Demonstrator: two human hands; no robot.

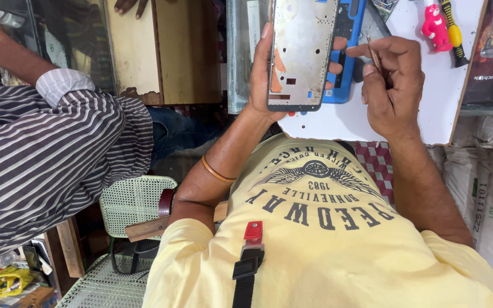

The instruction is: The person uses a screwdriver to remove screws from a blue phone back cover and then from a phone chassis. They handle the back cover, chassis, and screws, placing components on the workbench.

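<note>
Fingers [263, 54] of the left hand [266, 80] wrap the edges of a bare silver metal phone frame [300, 51], raised above the bench; the right hand [392, 85] pinches a thin metal-tipped tool [374, 56].

Thin, stiff and light, the frame looks bendable and best gripped along its long edges. Beneath lie a white work board [429, 108] with a blue phone body [346, 51] and a yellow-handled screwdriver [453, 31]. A person in a striped shirt [41, 165] sits just beside.
</note>
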